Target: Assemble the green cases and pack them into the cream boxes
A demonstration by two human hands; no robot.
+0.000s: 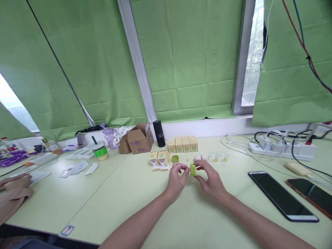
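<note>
My right hand (212, 180) grips a small green box (193, 170) between thumb and fingers. Close against its left side, my left hand (177, 179) is closed in a pinch; what sits between the fingertips is too small to make out. Just beyond my left hand lies another green piece (175, 158), hollow side up. A tiny yellowish piece (187, 159) rests to its right. Behind my right hand are two small white pieces (204, 157). Beside these stand clear containers (214, 158) with yellow bits inside.
Two opened small cartons (163, 159) and several closed ones (186, 144) stand behind. Further back are a black bottle (159, 134) and a cardboard box (140, 139). A drink cup (100, 152) is left; phones (282, 195) and a power strip (282, 151) right. Another person's hand (17, 183) shows far left.
</note>
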